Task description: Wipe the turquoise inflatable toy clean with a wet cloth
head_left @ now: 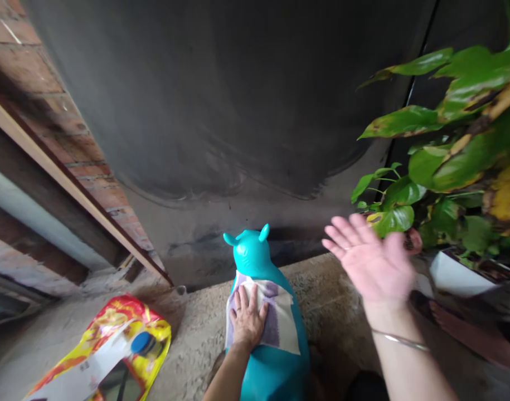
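A turquoise inflatable-looking toy animal [251, 253] with two small ears stands on the floor in the lower middle. Over its back lies a white and purple cloth-like sheet [285, 328]. My left hand [248, 317] rests flat on this sheet, fingers spread, gripping nothing. To the right, my right hand [369, 259] is raised in the air with the palm turned up and nothing in it. Its fingers are apart and slightly blurred. A thin bangle [400, 341] circles the right wrist. The toy's lower part runs out of view at the bottom.
On the floor at left lies a red and yellow plastic bag [127, 312], with a blue-capped bottle [141, 343] and a white strip on it. A dark panel [246, 111] stands ahead. Leafy plants [430, 167] and a white planter [457, 273] crowd the right. Bricks [83, 145] flank the left.
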The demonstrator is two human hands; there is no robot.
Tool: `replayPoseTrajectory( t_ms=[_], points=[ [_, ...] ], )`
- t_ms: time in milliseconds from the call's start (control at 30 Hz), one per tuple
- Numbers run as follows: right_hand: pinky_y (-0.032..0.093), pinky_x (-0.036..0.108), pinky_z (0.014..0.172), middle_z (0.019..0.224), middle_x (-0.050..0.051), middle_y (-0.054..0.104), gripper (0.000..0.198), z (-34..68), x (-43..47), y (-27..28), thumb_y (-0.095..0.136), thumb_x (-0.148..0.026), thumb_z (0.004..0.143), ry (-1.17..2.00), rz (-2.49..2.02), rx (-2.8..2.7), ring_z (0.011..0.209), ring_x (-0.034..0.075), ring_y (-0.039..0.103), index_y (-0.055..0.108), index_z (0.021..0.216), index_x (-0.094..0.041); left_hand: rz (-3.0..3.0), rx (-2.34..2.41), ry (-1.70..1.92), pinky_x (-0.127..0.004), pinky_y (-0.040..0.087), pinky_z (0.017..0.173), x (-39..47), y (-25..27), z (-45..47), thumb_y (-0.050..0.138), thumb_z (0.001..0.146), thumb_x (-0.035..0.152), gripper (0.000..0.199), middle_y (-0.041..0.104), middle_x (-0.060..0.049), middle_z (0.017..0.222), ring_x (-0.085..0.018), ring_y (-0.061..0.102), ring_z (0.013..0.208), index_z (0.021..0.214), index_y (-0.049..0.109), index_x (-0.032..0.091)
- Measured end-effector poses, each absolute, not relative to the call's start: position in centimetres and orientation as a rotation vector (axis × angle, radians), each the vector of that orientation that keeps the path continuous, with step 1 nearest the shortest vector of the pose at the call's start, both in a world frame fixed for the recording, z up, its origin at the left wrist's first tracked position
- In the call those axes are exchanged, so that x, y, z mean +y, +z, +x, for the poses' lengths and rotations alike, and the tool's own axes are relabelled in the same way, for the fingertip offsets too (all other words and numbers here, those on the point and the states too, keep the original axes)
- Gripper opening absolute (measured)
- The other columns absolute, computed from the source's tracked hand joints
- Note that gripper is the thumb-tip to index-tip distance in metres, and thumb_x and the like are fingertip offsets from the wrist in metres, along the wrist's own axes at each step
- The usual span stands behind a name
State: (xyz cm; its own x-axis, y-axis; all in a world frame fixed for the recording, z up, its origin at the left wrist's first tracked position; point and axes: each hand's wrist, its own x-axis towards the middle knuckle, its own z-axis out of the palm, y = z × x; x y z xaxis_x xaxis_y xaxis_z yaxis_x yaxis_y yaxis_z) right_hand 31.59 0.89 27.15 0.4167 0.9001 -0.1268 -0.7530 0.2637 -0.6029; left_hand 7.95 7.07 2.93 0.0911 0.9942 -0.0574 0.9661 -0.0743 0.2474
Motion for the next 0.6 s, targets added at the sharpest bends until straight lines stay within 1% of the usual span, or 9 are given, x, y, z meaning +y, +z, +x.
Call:
replayPoseTrajectory(
  t_ms=[67, 133, 233, 367, 433, 533, 600],
  points=[
    [0.05, 0.048, 0.091, 0.121, 0.015, 0.061, 0.047, 32.3, 2.8, 25.1, 0.036, -0.05, 0.094, 1.14, -0.654, -0.257, 0.109, 0.024, 0.06, 0.056, 0.118, -0.016, 2.128, 1.998, 0.176, -0.057, 0.028, 0.109, 7.8, 3.0, 7.9, 0.035, 0.091, 0.051, 0.061, 0.015, -0.013, 0.157, -0.032, 0.012, 0.144, 0.146, 0.02, 0.031],
    [0.052, 0.047, 0.088, 0.118, 0.018, 0.061, 0.044, 33.2, 4.5, 22.9, 0.039, -0.045, 0.093, 1.154, -0.701, -0.167, 0.107, 0.024, 0.062, 0.053, 0.12, -0.013, 2.14, 2.028, 0.167, -0.056, 0.028, 0.109, 8.4, 3.2, 8.0, 0.035, 0.091, 0.05, 0.061, 0.017, -0.014, 0.157, -0.032, 0.014, 0.143, 0.146, 0.02, 0.029],
    [0.054, 0.045, 0.087, 0.118, 0.019, 0.061, 0.045, 34.2, 5.4, 21.0, 0.039, -0.042, 0.093, 1.138, -0.699, -0.059, 0.105, 0.023, 0.063, 0.047, 0.125, -0.011, 2.162, 2.057, 0.154, -0.054, 0.029, 0.109, 8.5, 3.9, 8.1, 0.034, 0.091, 0.051, 0.061, 0.018, -0.014, 0.156, -0.032, 0.016, 0.143, 0.147, 0.02, 0.027],
    [0.053, 0.044, 0.089, 0.121, 0.019, 0.059, 0.044, 34.6, 4.3, 21.8, 0.04, -0.039, 0.093, 1.098, -0.625, -0.076, 0.107, 0.024, 0.062, 0.046, 0.126, -0.01, 2.183, 2.061, 0.143, -0.052, 0.035, 0.107, 6.0, 3.0, 7.3, 0.029, 0.093, 0.047, 0.057, 0.02, -0.012, 0.156, -0.03, 0.019, 0.143, 0.147, 0.02, 0.028],
    [0.053, 0.044, 0.09, 0.122, 0.02, 0.059, 0.043, 34.8, 3.6, 22.6, 0.04, -0.037, 0.093, 1.1, -0.597, -0.087, 0.108, 0.024, 0.061, 0.047, 0.126, -0.009, 2.202, 2.06, 0.128, -0.05, 0.037, 0.106, 4.0, 1.2, 6.2, 0.027, 0.094, 0.043, 0.055, 0.023, -0.01, 0.155, -0.03, 0.02, 0.142, 0.146, 0.024, 0.027],
    [0.053, 0.044, 0.09, 0.121, 0.02, 0.059, 0.044, 35.3, 2.7, 23.4, 0.042, -0.037, 0.093, 1.094, -0.581, -0.102, 0.109, 0.025, 0.061, 0.048, 0.125, -0.008, 2.19, 2.116, 0.126, -0.048, 0.04, 0.104, 1.5, -1.7, 4.6, 0.026, 0.092, 0.039, 0.053, 0.03, -0.009, 0.153, -0.029, 0.026, 0.14, 0.143, 0.034, 0.024],
    [0.053, 0.044, 0.09, 0.122, 0.019, 0.059, 0.044, 35.8, 2.1, 23.8, 0.042, -0.038, 0.092, 1.075, -0.577, -0.124, 0.11, 0.025, 0.06, 0.049, 0.125, -0.009, 2.189, 2.14, 0.126, -0.048, 0.041, 0.103, 1.1, -2.5, 4.2, 0.025, 0.092, 0.038, 0.054, 0.031, -0.011, 0.152, -0.03, 0.028, 0.139, 0.142, 0.036, 0.021]
  ],
)
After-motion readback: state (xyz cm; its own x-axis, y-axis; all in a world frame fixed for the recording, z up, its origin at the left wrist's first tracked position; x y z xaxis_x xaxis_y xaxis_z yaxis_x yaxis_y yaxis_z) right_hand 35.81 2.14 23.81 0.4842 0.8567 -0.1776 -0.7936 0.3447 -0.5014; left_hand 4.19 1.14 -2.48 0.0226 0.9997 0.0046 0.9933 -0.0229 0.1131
